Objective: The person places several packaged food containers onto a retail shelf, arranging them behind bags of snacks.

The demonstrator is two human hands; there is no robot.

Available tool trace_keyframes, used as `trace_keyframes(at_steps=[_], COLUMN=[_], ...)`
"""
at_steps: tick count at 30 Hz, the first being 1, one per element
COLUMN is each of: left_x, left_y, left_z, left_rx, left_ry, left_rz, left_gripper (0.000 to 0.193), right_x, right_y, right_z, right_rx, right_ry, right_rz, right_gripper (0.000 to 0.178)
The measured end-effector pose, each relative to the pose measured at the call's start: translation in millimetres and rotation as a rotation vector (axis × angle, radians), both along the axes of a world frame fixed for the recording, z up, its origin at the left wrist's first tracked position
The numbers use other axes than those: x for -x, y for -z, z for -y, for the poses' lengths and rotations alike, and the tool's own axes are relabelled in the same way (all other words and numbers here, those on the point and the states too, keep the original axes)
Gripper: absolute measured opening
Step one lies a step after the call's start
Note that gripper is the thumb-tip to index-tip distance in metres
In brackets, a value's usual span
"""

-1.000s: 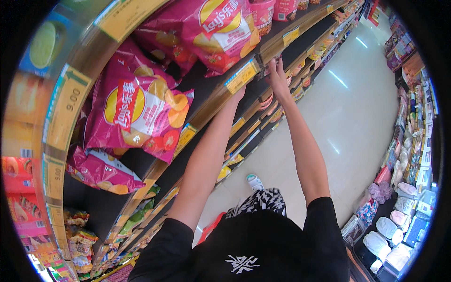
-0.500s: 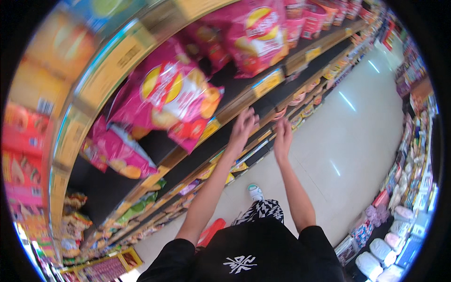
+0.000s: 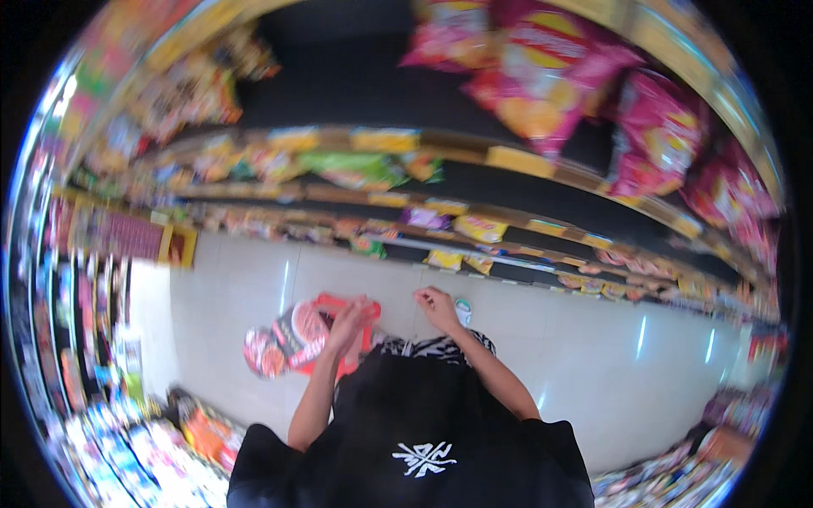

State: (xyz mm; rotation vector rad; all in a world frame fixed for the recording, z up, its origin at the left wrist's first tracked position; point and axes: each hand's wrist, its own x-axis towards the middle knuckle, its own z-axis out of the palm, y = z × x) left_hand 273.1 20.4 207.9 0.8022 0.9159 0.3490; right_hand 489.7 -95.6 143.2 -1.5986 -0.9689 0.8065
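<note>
My left hand (image 3: 349, 322) hangs over a red basket-like container (image 3: 362, 306) on the floor, its slightly blurred fingers loosely stretched out and nothing visible in them. To its right, my right hand (image 3: 438, 308) is held above the floor near my shoe, with loosely bent fingers apart and no object showing in them. Beside and partly under my left hand are packages with round food pictures (image 3: 295, 332); whether they lie inside the red container is hard to make out. Neither hand touches the shelves ahead.
Ahead, long shelves (image 3: 521, 159) carry large pink chip bags (image 3: 555, 72), a green bag (image 3: 354, 168) and yellow packs (image 3: 479, 229). Another display of goods (image 3: 161, 449) stands behind at the left. A pale tiled floor (image 3: 584, 364) runs between them.
My view has turned left along the aisle, so the chip bags now sit at the upper right. Both hands have drawn back from the shelf, the left over the red container.
</note>
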Motion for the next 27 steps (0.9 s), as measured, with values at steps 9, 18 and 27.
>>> trace_keyframes(at_steps=[9, 18, 27], left_x=[157.1, 249.6, 253.3], left_y=[63.3, 129.1, 128.0], left_z=[15.9, 28.1, 26.1], left_rx=[-0.587, -0.656, -0.323], left_ry=[-0.480, -0.511, -0.597], left_rz=[-0.427, -0.781, -0.359], left_gripper=[0.037, 0.051, 0.046], right_x=[118.5, 223.6, 245.8], right_y=[32.2, 79.6, 59.8], right_z=[-71.0, -104.9, -120.2], right_rx=[0.141, 0.354, 0.604], right_ry=[-0.328, -0.500, -0.456], right_rz=[-0.022, 0.006, -0.613], right_gripper=[0.024, 0.049, 0.053])
